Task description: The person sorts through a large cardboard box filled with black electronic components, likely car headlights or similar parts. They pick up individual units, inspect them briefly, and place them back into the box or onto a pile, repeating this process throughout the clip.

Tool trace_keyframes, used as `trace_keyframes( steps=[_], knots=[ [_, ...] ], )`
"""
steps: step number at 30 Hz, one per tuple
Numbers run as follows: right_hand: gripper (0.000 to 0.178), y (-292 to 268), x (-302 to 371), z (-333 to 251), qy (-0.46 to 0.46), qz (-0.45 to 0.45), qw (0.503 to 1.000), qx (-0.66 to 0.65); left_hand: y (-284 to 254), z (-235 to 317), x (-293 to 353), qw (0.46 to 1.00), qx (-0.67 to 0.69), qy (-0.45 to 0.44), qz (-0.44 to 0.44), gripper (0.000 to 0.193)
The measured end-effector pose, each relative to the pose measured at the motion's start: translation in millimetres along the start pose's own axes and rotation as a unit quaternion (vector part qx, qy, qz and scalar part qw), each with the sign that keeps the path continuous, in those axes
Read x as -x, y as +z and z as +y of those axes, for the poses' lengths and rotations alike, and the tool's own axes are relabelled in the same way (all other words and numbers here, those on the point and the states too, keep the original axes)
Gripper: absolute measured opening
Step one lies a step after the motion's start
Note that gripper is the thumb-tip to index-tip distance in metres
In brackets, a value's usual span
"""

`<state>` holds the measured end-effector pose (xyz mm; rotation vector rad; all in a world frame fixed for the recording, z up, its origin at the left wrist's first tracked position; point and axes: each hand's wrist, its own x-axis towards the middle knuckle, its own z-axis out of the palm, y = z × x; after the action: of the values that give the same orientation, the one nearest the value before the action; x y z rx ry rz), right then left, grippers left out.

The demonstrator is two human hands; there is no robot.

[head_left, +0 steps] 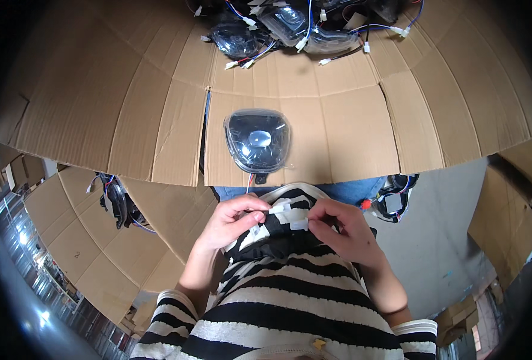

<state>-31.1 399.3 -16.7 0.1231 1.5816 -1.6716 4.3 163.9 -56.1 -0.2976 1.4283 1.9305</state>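
A headlight-like lamp (258, 129) with a clear lens and dark housing lies at the front edge of the cardboard. Its thin wires (250, 182) run over the edge toward my left hand (233, 221). Thumb and forefinger of that hand are pinched on a small white connector (277, 209) over my lap. Close by on the right, my right hand (345, 231) pinches a small whitish, translucent strip (300, 224); its exact kind is unclear against the striped shirt. The two hands are apart, with the small white pieces between them.
Several similar lamps (236, 41) with loose wires and white connectors are heaped at the far side of the cardboard sheet (338, 120). More lamp parts sit lower down at left (117, 201) and right (392, 201). Cardboard boxes (458, 318) stand at lower right.
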Motion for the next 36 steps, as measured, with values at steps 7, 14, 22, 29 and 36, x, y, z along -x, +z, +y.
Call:
trace_keyframes(
  steps=[7,14,22,29,36],
  knots=[
    [0.01,2,-1,-1,-0.003,0.013,1.0,0.004,4,8,-2,0.996,-0.08,0.037,0.009,0.013],
    [0.01,8,-3,8,0.018,0.029,0.999,-0.042,13,6,-5,0.977,-0.174,0.099,0.078,0.012],
    [0.009,16,-5,12,-0.03,0.123,0.988,0.088,15,-3,-3,0.927,-0.296,0.172,0.155,0.015],
    [0.007,14,-5,13,-0.042,0.123,0.985,0.116,21,-1,-4,0.884,-0.389,0.218,0.143,0.016],
    [0.002,-16,13,17,-0.007,0.098,0.995,-0.01,-12,96,88,0.869,0.082,0.403,0.274,0.026]
  ],
)
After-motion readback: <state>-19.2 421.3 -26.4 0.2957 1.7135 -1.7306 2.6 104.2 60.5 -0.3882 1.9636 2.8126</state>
